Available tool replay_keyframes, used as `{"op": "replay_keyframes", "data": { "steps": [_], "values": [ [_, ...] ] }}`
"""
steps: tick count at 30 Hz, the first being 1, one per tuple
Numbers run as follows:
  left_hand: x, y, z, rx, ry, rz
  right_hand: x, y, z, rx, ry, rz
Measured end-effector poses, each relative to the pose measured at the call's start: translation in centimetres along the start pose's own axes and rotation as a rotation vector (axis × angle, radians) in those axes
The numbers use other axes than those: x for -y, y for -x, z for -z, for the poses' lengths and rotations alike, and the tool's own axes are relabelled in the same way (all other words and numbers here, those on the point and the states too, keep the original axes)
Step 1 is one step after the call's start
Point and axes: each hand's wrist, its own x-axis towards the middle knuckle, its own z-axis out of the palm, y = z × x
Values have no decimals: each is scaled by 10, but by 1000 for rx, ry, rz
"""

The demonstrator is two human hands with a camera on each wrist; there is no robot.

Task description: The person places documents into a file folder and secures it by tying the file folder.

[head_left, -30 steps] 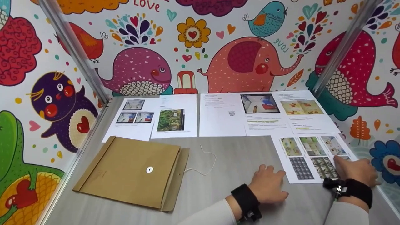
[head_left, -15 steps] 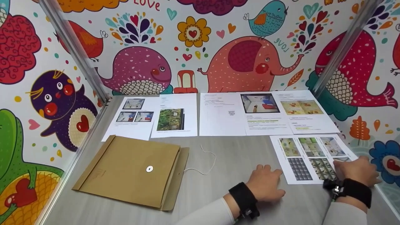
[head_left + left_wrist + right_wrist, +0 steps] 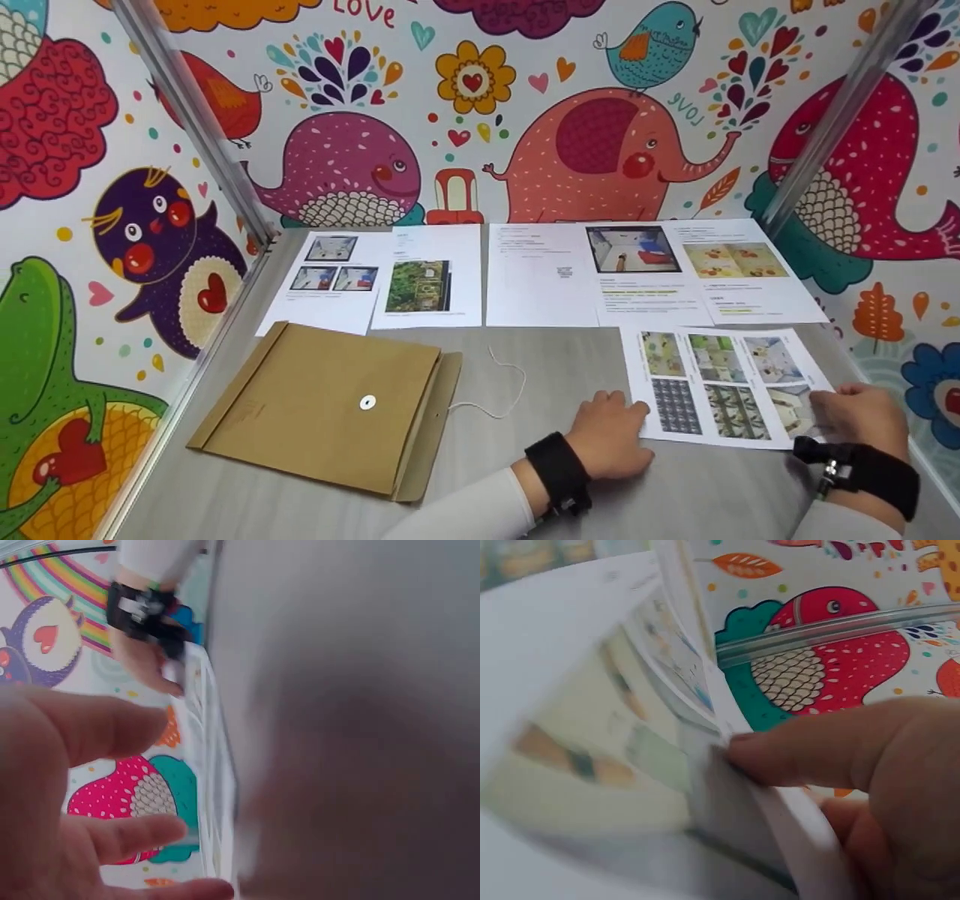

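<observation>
A printed sheet (image 3: 712,382) with several small colour pictures lies at the right of the table in the head view. My right hand (image 3: 866,420) pinches its right edge between thumb and fingers, and in the right wrist view that edge of the sheet (image 3: 660,742) curves upward. At the sheet's lower left edge is my left hand (image 3: 609,435), fingers loosely spread. In the left wrist view its fingers (image 3: 127,836) hold nothing; whether a fingertip touches the paper is hard to tell.
A brown string-tie envelope (image 3: 322,405) lies at the left with its flap open and a white string (image 3: 510,390) beside it. Along the back stand several printed pages (image 3: 540,300) lying flat in a row. Patterned walls (image 3: 465,45) enclose the table.
The sheet has slid left and its right side is now lifted a little in my right hand. My left hand has moved slightly left.
</observation>
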Motion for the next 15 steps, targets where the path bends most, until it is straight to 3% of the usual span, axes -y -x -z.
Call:
{"op": "replay_keyframes", "data": {
  "steps": [5,7,12,15],
  "values": [
    [17,10,0,-16,-65,38,4,-5,0,321,31,117],
    [23,15,1,-13,-70,47,6,-4,-4,401,60,179],
    [35,34,4,13,-114,37,15,-6,-19,437,112,273],
    [43,47,5,9,-139,17,20,-9,-30,475,66,303]
  ]
}}
